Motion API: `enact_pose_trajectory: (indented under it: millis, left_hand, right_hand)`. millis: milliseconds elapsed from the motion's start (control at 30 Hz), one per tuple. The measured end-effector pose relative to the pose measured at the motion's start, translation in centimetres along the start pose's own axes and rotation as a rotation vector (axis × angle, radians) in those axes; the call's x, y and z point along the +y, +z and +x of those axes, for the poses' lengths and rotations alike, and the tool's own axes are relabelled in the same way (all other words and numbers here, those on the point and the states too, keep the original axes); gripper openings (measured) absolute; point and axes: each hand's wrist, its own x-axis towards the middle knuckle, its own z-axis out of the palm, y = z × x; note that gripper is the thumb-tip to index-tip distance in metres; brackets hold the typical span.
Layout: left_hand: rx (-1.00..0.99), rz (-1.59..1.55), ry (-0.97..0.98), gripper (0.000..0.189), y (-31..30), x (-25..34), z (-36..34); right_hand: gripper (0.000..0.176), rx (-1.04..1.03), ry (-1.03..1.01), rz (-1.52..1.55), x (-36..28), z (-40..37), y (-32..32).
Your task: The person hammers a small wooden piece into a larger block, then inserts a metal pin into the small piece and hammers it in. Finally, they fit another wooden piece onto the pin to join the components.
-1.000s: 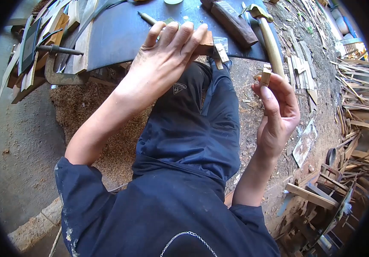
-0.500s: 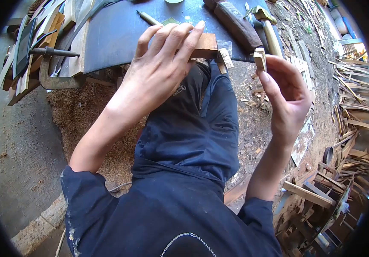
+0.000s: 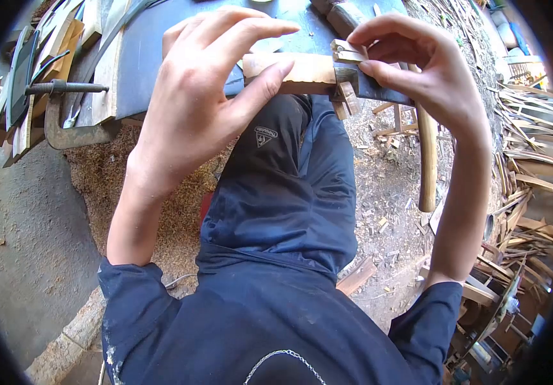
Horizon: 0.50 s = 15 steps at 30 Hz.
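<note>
A wooden block with a pale upper face lies along the near edge of the dark work table. My left hand is open over its left end, fingers spread and the thumb tip at the pale face. Between thumb and fingers, my right hand pinches a small notched wood piece just above the block's right end. Directly below that end, a small wood offcut juts out past the table edge.
A hammer's wooden handle hangs over the table edge under my right forearm. At left, a clamp grips the table beside stacked wood strips. A dark wood piece lies farther back. Scraps and shavings cover the ground.
My right hand has brought the small wood piece leftward and up to the block's right end. My left hand has loosened from the block, which now shows a paler face. The hammer handle sits lower.
</note>
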Motion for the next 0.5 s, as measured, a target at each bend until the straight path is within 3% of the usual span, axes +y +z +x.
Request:
enact_pose_trajectory:
  millis: [67,100,300,367,500]
  left_hand:
    - [0.014,-0.051,0.0,0.034,0.3,-0.2,0.2]
    - [0.021,-0.076,0.0,0.033,0.5,-0.3,0.2]
    - [0.044,-0.142,-0.038,0.032,1.3,-0.1,0.5]
    - [0.096,-0.073,-0.035,0.035,2.0,0.1,0.1]
    - [0.203,-0.034,-0.092,0.038,4.0,1.2,-0.4]
  right_hand:
    - [0.026,-0.005,-0.022,0.064,0.3,1.0,0.2]
    - [0.035,-0.155,0.085,0.08,-1.6,1.8,-0.7]
    - [0.033,-0.386,0.322,0.166,-4.4,4.3,-1.9]
    - [0.034,-0.405,0.345,0.171,-3.3,4.6,-1.7]
    - [0.032,-0.361,0.185,0.02,-3.6,4.2,-1.1]
